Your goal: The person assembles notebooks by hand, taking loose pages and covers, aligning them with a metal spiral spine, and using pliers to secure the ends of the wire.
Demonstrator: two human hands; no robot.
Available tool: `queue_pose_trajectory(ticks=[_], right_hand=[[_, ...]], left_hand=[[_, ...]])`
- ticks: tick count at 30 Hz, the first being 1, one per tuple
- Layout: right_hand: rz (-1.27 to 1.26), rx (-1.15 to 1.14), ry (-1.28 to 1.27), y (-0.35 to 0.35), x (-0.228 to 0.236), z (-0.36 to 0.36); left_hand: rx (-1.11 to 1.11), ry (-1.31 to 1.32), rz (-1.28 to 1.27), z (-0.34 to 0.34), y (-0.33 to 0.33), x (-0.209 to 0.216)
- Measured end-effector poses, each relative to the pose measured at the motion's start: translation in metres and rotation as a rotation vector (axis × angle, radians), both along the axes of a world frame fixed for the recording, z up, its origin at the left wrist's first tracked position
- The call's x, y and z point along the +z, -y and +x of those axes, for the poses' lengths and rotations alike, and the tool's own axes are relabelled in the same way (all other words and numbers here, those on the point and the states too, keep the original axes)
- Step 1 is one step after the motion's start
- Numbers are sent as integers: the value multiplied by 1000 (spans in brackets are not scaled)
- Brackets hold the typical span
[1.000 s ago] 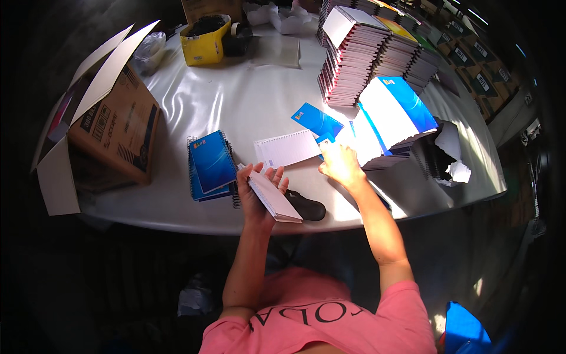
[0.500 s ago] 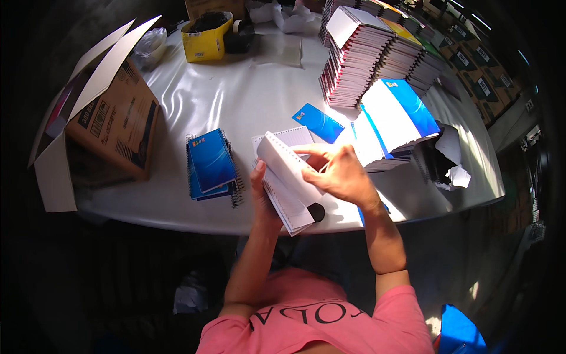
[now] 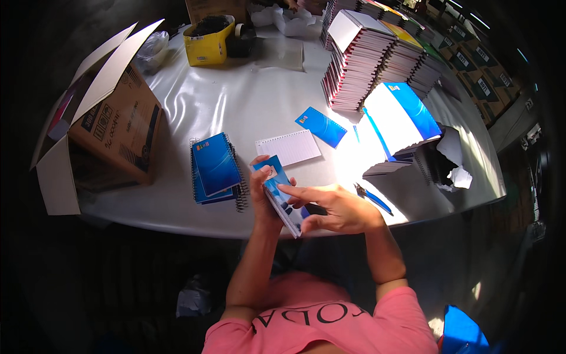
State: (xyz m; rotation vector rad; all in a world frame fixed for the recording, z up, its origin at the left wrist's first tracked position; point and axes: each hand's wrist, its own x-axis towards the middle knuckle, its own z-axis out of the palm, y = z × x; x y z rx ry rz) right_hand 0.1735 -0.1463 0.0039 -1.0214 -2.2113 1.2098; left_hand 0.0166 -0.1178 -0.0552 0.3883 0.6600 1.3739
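Notepad (image 3: 283,206) now blue-side up — in left hand (image 3: 264,202), under right hand's (image 3: 337,210) fingertips.

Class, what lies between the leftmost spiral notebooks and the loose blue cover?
In the head view, white lined paper lies between those notebooks and the cover.

The person wears a pink short-sleeved shirt (image 3: 295,334), with large black serif lettering (image 3: 306,315) in a row across the chest — upside down in this downward view. The left sleeve (image 3: 233,330) and right sleeve (image 3: 404,315) are the same plain pink, loose, each ending above the elbow. A curved neckline shows at the lower edge; the belly of the shirt falls into deeper, shadowed pink. Left hand (image 3: 263,197) and right hand (image 3: 335,209) are bare — the forearms (image 3: 386,253) too.
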Motion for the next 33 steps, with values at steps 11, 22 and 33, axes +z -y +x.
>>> queue_pose_trajectory(ticks=[11,22,33], right_hand=[[516,-530,203,36,-115,-6],[36,-530,-712,13,-69,44],[205,-710,-436,30,-104,30]], left_hand=[[260,79,309,-11,-3,61],[361,36,69,36,-5,-21],[269,-1217,501,21,35,-56]])
